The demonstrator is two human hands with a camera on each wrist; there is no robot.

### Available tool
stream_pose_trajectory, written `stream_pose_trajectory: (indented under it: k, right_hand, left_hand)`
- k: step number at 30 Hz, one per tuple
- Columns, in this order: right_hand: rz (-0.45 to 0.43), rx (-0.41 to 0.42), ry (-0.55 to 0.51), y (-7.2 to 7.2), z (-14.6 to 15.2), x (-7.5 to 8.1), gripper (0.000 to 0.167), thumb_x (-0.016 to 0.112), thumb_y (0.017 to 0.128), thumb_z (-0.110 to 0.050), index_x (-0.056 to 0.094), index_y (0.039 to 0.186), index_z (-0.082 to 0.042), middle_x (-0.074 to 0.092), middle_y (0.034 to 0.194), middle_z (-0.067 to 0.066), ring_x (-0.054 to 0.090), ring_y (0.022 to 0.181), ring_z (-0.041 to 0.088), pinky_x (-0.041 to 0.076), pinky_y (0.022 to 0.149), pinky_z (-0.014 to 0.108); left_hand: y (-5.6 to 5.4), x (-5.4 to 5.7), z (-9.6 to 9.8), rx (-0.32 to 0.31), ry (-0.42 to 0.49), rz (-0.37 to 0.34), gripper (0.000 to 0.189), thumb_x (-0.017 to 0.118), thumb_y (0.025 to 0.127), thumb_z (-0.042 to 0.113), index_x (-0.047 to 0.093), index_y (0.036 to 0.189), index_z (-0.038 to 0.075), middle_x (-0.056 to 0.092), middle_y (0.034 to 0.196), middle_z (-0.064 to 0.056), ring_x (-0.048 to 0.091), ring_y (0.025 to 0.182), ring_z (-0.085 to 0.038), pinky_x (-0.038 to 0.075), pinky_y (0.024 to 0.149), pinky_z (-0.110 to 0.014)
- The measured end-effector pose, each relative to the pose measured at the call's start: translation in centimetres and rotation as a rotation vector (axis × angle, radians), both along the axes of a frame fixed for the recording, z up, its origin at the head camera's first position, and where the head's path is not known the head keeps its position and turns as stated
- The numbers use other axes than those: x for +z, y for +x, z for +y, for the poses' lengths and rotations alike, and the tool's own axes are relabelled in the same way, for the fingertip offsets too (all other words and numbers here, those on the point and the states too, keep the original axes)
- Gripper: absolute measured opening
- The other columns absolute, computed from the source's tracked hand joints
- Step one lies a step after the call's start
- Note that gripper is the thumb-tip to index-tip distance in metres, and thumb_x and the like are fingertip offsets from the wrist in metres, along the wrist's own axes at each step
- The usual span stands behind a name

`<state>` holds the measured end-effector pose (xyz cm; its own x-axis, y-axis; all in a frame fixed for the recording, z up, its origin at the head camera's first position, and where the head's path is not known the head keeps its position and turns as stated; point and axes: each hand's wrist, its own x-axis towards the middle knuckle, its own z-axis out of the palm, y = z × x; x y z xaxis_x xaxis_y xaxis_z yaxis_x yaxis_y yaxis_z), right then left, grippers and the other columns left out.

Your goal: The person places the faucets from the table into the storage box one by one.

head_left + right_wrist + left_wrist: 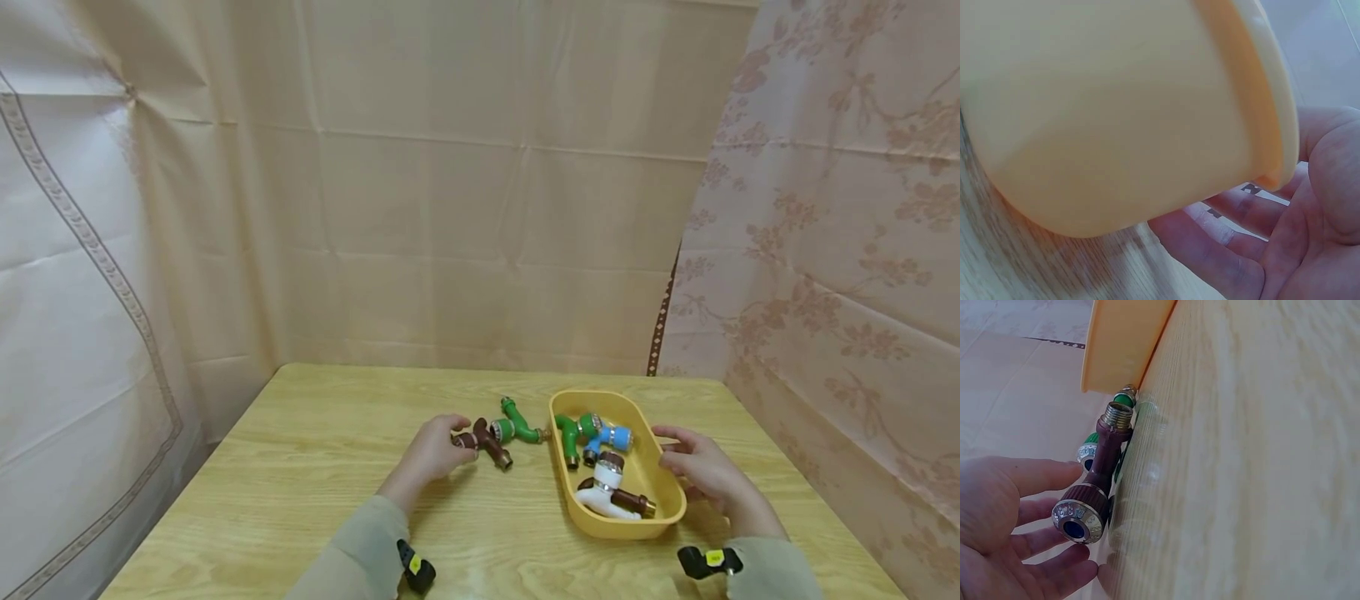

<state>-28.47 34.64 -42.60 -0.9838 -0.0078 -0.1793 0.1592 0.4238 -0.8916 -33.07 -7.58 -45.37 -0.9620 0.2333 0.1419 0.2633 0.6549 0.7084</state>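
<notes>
A brown tap (pixel 491 443) with a threaded brass end lies on the wooden table. My left hand (pixel 437 454) is at its knob (pixel 1077 519), with thumb and loosely bent fingers spread about it; no firm grip shows. Just beyond lies a green tap (pixel 523 423), its end near the yellow tray (pixel 671 498). My right hand (pixel 701 467) is at the tray's right side, its fingers (pixel 1200 250) against the outer wall below the rim. The tray holds a green tap (pixel 570 437), a blue tap (pixel 617 437), a white tap (pixel 603 492) and a brown tap (pixel 633 502).
The wooden table (pixel 300 483) reaches back to a beige curtain (pixel 480 208). A patterned cloth (pixel 847 217) hangs on the right and a white cloth (pixel 67 292) on the left. Each wrist wears a black strap device (pixel 708 562).
</notes>
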Motion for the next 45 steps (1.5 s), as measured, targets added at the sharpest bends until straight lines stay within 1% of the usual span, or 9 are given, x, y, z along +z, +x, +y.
stream_pose_trajectory:
  k: [3,7,10,18,27,30,34,40,45]
  right_hand:
    - [0.005,0.001,0.001,0.03,0.01,-0.03,0.066,0.059,0.094,-0.006,0.034,0.154,0.000,0.051,0.136,0.032,0.064,0.096,0.028,0.061,0.072,0.050]
    - [0.010,0.000,0.000,0.05,0.04,-0.11,0.066,0.059,0.094,-0.005,0.034,0.154,0.000,0.051,0.135,0.031,0.064,0.096,0.028,0.061,0.071,0.050]
    - [0.013,-0.001,-0.002,0.05,0.05,-0.16,0.066,0.059,0.093,-0.005,0.034,0.154,0.000,0.051,0.135,0.031,0.064,0.095,0.028,0.061,0.071,0.050]
    - [0.010,-0.002,-0.009,0.05,0.11,-0.24,0.066,0.059,0.093,-0.006,0.034,0.154,0.000,0.051,0.136,0.032,0.064,0.096,0.028,0.061,0.071,0.050]
    - [0.010,-0.006,-0.005,0.05,0.09,-0.22,0.066,0.060,0.093,-0.006,0.035,0.154,0.000,0.051,0.135,0.031,0.063,0.097,0.029,0.061,0.072,0.050]
    - [0.007,-0.007,-0.004,0.03,0.09,-0.25,0.066,0.060,0.094,-0.007,0.035,0.155,-0.001,0.051,0.135,0.031,0.063,0.098,0.029,0.061,0.072,0.050]
    - [0.010,-0.005,-0.012,0.02,0.11,-0.36,0.066,0.060,0.093,-0.006,0.035,0.154,-0.001,0.051,0.135,0.031,0.063,0.098,0.029,0.061,0.072,0.050]
    - [0.008,-0.005,-0.004,0.03,0.12,-0.27,0.066,0.059,0.094,-0.007,0.034,0.155,-0.001,0.050,0.137,0.032,0.064,0.099,0.029,0.061,0.073,0.051]
    - [0.011,0.001,-0.002,0.01,0.10,-0.25,0.066,0.059,0.095,-0.007,0.034,0.155,-0.001,0.049,0.137,0.032,0.064,0.099,0.029,0.061,0.073,0.051]
  left_hand:
    - [-0.09,-0.01,0.00,-0.003,-0.010,0.001,0.050,0.084,0.084,0.016,0.067,0.128,0.002,0.064,0.128,-0.015,0.061,0.110,-0.030,0.052,0.092,-0.049]
    - [-0.17,0.01,-0.02,-0.016,-0.014,-0.007,0.042,0.083,0.085,0.013,0.070,0.124,0.003,0.067,0.119,-0.011,0.061,0.100,-0.023,0.053,0.085,-0.044]
    - [-0.22,0.00,-0.06,-0.030,-0.017,0.001,0.039,0.083,0.085,0.011,0.071,0.121,0.004,0.068,0.114,-0.008,0.060,0.095,-0.020,0.052,0.082,-0.042]
    - [-0.25,-0.14,-0.13,-0.036,-0.020,0.019,0.034,0.080,0.086,0.006,0.072,0.119,0.003,0.070,0.115,-0.009,0.061,0.094,-0.020,0.053,0.083,-0.041]
    - [-0.14,0.02,-0.32,-0.042,0.010,0.012,0.030,0.078,0.086,0.003,0.073,0.116,0.002,0.071,0.110,-0.008,0.060,0.085,-0.019,0.052,0.070,-0.034]
    - [-0.12,0.02,-0.34,-0.038,0.015,0.011,0.029,0.077,0.087,0.003,0.073,0.115,0.003,0.070,0.109,-0.007,0.060,0.085,-0.019,0.052,0.070,-0.034]
    - [-0.14,0.01,-0.38,-0.035,0.012,0.018,0.027,0.077,0.086,0.004,0.074,0.114,0.004,0.071,0.109,-0.006,0.061,0.088,-0.018,0.052,0.073,-0.036]
    - [-0.09,0.10,-0.39,-0.040,0.012,0.017,0.029,0.077,0.087,0.005,0.073,0.116,0.004,0.071,0.112,-0.007,0.061,0.089,-0.018,0.052,0.075,-0.037]
    - [-0.03,0.16,-0.36,-0.044,0.014,0.019,0.028,0.076,0.088,0.005,0.074,0.115,0.005,0.071,0.111,-0.006,0.060,0.087,-0.017,0.052,0.074,-0.035]
